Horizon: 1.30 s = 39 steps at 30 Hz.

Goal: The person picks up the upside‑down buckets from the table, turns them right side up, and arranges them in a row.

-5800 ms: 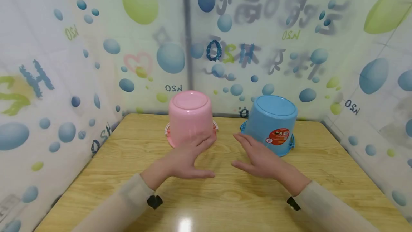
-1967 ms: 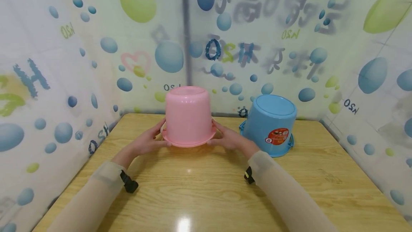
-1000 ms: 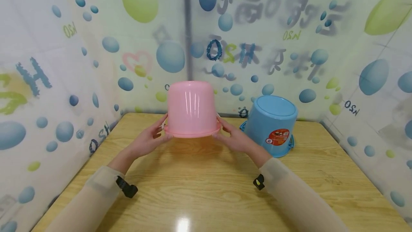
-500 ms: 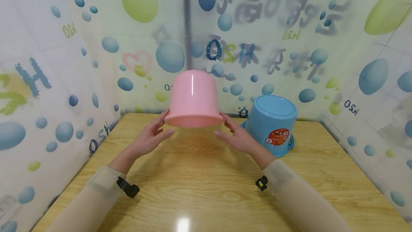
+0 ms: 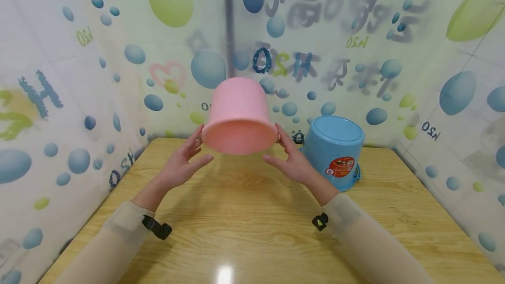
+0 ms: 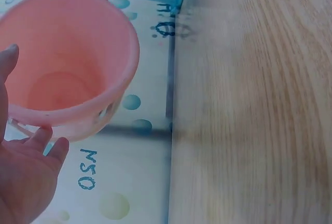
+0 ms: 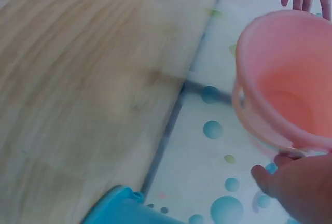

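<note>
A pink plastic bucket (image 5: 240,100) is held in the air above the far part of the table, its mouth tilted toward me and its base pointing up and away. My left hand (image 5: 182,165) grips its left rim with the fingers, the thumb spread apart below. On the opposite side, my right hand (image 5: 295,164) holds the rim the same way. Both wrist views look into the hollow inside of the pink bucket (image 6: 67,60). In the right wrist view its handle (image 7: 254,130) hangs along the outside, close to the right hand (image 7: 306,185).
A blue bucket (image 5: 335,143) with a red label stands upside down on the wooden table (image 5: 244,227), just right of my right hand. A patterned curtain (image 5: 315,34) closes off the back and both sides.
My hands moved from above the table to the sides of the pink bucket. It was lifted off the table, then raised further and tilted so its mouth faces me. The blue bucket stayed put.
</note>
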Tool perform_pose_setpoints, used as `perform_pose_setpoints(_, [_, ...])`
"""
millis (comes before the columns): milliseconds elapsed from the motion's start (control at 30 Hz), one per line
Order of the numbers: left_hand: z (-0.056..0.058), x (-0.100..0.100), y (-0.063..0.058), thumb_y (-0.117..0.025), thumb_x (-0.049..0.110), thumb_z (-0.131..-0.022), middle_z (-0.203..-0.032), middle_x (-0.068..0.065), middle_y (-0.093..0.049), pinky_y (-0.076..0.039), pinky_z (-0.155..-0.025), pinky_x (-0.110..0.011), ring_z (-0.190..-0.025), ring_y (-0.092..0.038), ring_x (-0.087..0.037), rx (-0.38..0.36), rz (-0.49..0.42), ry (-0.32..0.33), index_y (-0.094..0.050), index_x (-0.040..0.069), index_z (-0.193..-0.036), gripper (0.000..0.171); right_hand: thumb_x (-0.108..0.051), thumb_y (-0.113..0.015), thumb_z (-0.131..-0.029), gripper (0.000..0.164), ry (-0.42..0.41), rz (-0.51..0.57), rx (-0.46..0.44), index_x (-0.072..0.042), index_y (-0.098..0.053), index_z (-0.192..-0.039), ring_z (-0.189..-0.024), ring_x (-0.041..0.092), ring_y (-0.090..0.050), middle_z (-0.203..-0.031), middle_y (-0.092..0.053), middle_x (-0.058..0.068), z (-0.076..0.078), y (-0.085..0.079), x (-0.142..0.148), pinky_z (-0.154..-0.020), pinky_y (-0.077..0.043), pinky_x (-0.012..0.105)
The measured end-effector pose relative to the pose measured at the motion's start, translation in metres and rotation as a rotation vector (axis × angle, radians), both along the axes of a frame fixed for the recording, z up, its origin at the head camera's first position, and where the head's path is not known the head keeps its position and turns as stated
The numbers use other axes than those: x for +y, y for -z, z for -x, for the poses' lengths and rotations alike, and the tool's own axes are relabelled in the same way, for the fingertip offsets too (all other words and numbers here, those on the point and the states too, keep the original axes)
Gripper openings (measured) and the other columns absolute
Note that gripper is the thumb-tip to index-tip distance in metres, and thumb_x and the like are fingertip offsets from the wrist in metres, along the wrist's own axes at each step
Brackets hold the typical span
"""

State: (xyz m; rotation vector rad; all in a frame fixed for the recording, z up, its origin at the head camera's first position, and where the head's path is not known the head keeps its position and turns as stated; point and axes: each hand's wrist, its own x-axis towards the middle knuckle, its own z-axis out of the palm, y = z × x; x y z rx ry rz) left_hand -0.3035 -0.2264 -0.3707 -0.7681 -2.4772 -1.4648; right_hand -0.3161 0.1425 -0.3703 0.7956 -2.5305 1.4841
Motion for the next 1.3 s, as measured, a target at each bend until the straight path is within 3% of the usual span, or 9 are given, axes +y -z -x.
perform_pose_setpoints(133, [0.001,0.0,-0.006,-0.073,0.017,-0.108,-0.184,-0.003,-0.026,-0.036,-0.129,-0.066,-0.161,-0.043,-0.042,0.028,-0.005,0.003,-0.014,0.039,-0.177,0.093,-0.027,-0.074,-0.107,0.103,-0.034,0.065,0.008,-0.037,0.0,-0.178,-0.166,0.038,-0.031,-0.185,-0.019,0.001,0.002,-0.008,-0.003,-0.126,-0.037,0.072])
perform_pose_setpoints(267, [0.001,-0.003,-0.011,-0.077,0.02,-0.105,-0.182,0.003,-0.031,-0.045,-0.125,-0.062,-0.157,-0.051,-0.036,0.038,0.011,-0.026,-0.017,0.043,-0.176,0.095,-0.033,-0.078,-0.104,0.11,-0.059,0.118,-0.057,-0.045,0.006,-0.175,-0.163,0.038,-0.038,-0.184,-0.021,0.001,0.001,-0.018,-0.006,-0.114,-0.056,0.058])
perform_pose_setpoints(333, [0.001,-0.004,-0.013,-0.081,0.021,-0.103,-0.18,0.001,-0.035,-0.05,-0.121,-0.059,-0.154,-0.054,-0.033,0.045,0.044,-0.044,-0.018,0.043,-0.176,0.099,-0.034,-0.081,-0.102,0.114,-0.06,0.127,-0.093,-0.048,0.007,-0.174,-0.161,0.04,-0.041,-0.182,-0.024,0.003,0.0,-0.02,-0.005,-0.11,-0.059,0.055])
perform_pose_setpoints(433, [0.0,-0.006,-0.015,-0.085,0.021,-0.099,-0.179,-0.001,-0.037,-0.053,-0.109,-0.049,-0.148,-0.059,-0.03,0.062,0.099,-0.053,-0.017,0.041,-0.176,0.104,-0.032,-0.085,-0.098,0.121,-0.062,0.14,-0.119,-0.049,0.007,-0.174,-0.162,0.04,-0.038,-0.182,-0.024,0.004,-0.001,-0.02,-0.003,-0.113,-0.057,0.057])
perform_pose_setpoints(567, [-0.001,-0.008,-0.017,-0.087,0.02,-0.097,-0.178,-0.006,-0.036,-0.048,-0.097,-0.041,-0.137,-0.062,-0.031,0.093,0.147,-0.064,-0.016,0.037,-0.177,0.108,-0.032,-0.09,-0.093,0.128,-0.089,0.143,-0.13,-0.052,0.008,-0.173,-0.165,0.04,-0.035,-0.184,-0.018,0.0,-0.002,-0.022,0.0,-0.123,-0.045,0.066])
perform_pose_setpoints(800, [0.002,-0.011,-0.018,-0.089,0.018,-0.095,-0.166,-0.012,-0.044,-0.045,-0.09,-0.036,-0.118,-0.061,-0.023,0.12,0.166,-0.09,-0.022,0.036,-0.176,0.107,-0.036,-0.093,-0.091,0.133,-0.147,0.123,-0.111,-0.052,0.011,-0.172,-0.164,0.041,-0.036,-0.185,-0.016,-0.002,-0.001,-0.021,0.003,-0.128,-0.033,0.072])
perform_pose_setpoints(1100, [0.005,-0.01,-0.02,-0.083,0.027,-0.101,-0.158,-0.014,-0.046,-0.048,-0.096,-0.045,-0.116,-0.058,-0.027,0.098,0.148,-0.127,-0.023,0.036,-0.176,0.096,-0.036,-0.09,-0.095,0.124,-0.153,0.119,-0.119,-0.044,0.004,-0.176,-0.16,0.042,-0.042,-0.177,-0.038,0.014,0.003,-0.019,0.004,-0.128,-0.031,0.075])
perform_pose_setpoints(1300, [0.01,-0.008,-0.021,-0.077,0.028,-0.105,-0.148,-0.021,-0.046,-0.05,-0.105,-0.051,-0.123,-0.056,-0.033,0.057,0.128,-0.13,-0.022,0.025,-0.177,0.09,-0.038,-0.085,-0.098,0.117,-0.134,0.115,-0.138,-0.041,0.002,-0.177,-0.155,0.044,-0.049,-0.168,-0.051,0.018,0.01,-0.018,0.002,-0.123,-0.043,0.071])
